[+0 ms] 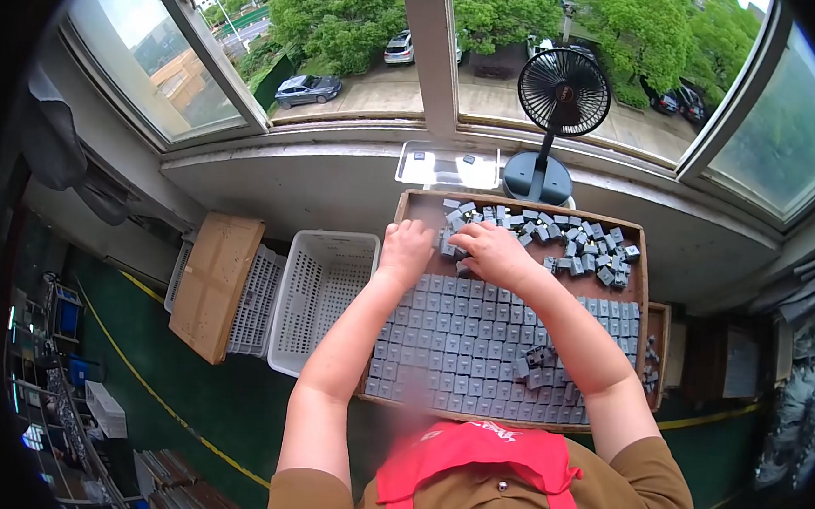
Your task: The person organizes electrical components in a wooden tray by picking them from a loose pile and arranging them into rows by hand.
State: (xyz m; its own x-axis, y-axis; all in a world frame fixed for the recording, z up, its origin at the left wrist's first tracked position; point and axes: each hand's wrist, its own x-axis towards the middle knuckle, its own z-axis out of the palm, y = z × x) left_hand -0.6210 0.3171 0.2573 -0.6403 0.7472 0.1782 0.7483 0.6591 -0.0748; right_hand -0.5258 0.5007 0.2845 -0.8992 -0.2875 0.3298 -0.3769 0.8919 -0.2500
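Observation:
Small grey blocks lie in a loose pile (576, 241) at the far end of a wooden tray (647, 269). Nearer me, similar blocks stand in neat rows (458, 342), with a few loose dark ones on top at the right. My left hand (408, 252) is at the tray's far left, its fingers bent and close together; whatever they hold is hidden. My right hand (493, 253) reaches over the left part of the pile, fingers curled down at the grey blocks; its fingertips are too small to tell what they grip.
Left of the tray stand a white plastic basket (332, 241) and a cardboard sheet (214, 285) on more baskets. Beyond the tray are a black fan (540, 174) and a clear shallow tray (445, 177) under the windows. A smaller wooden box (661, 354) adjoins at the right.

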